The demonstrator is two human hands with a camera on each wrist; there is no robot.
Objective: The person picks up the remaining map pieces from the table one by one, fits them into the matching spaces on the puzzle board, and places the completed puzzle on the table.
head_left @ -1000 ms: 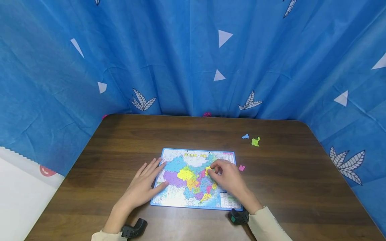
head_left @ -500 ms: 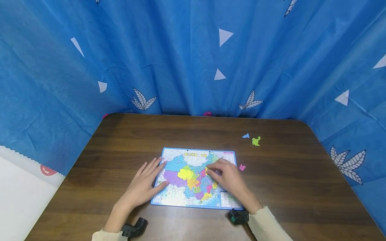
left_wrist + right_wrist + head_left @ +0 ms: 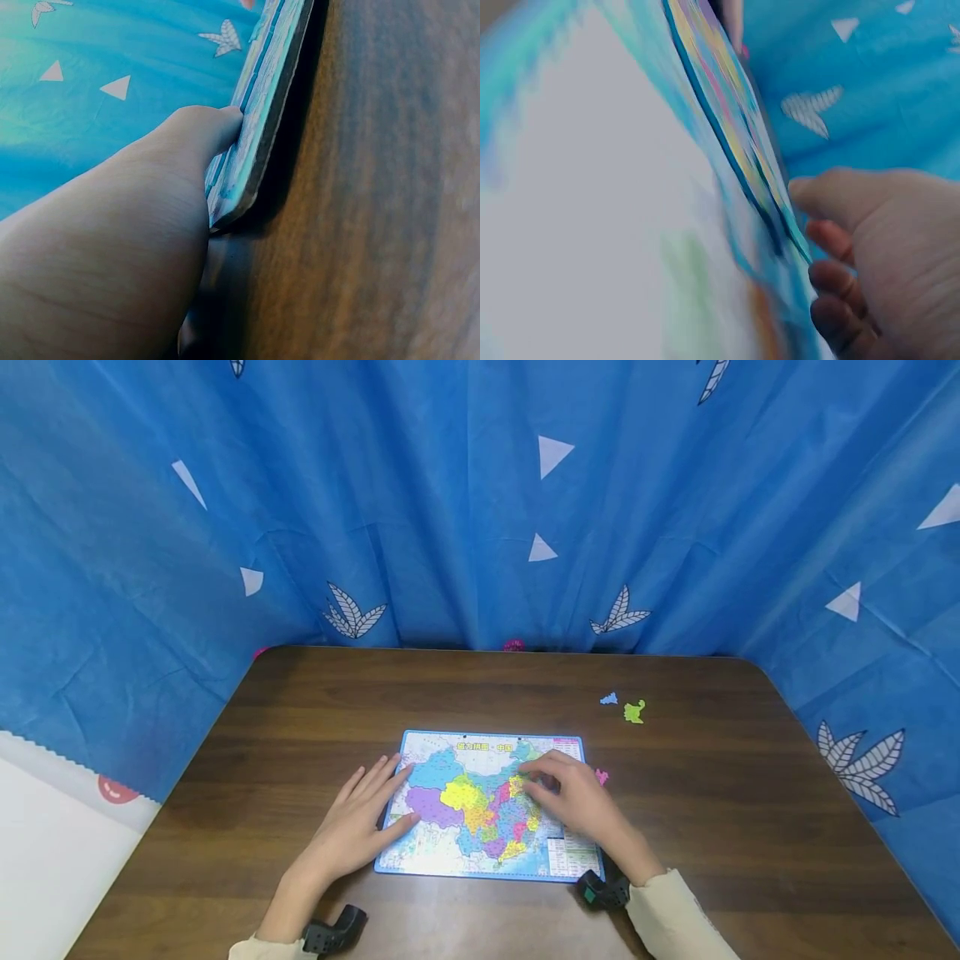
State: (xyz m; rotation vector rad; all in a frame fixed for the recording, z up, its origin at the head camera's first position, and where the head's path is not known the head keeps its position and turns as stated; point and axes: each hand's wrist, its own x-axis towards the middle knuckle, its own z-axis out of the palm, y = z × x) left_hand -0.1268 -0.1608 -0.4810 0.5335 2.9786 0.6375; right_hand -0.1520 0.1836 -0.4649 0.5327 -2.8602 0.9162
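Note:
A map puzzle board (image 3: 480,872) with a blue rim and coloured province pieces lies flat on the table. My left hand (image 3: 352,827) rests with spread fingers on its left side; in the left wrist view the thumb (image 3: 214,124) touches the board near its edge. Over the right part of the map is my right hand (image 3: 570,789), thumb and forefinger apart and loosely bent. Just left of its fingertips sits a yellow puzzle piece (image 3: 516,786) within the map. In the right wrist view, nothing shows between the right thumb (image 3: 829,193) and the bent fingers.
Beyond the board's upper right lie a blue puzzle piece (image 3: 609,698) and a green puzzle piece (image 3: 634,712). A pink puzzle piece (image 3: 602,776) is beside the right hand, partly hidden. A blue curtain (image 3: 465,510) hangs behind the wooden table (image 3: 720,793).
The right hand's fingers have let go of the yellow puzzle piece, which stays on the map. That hand has shifted slightly right. The left hand keeps its place.

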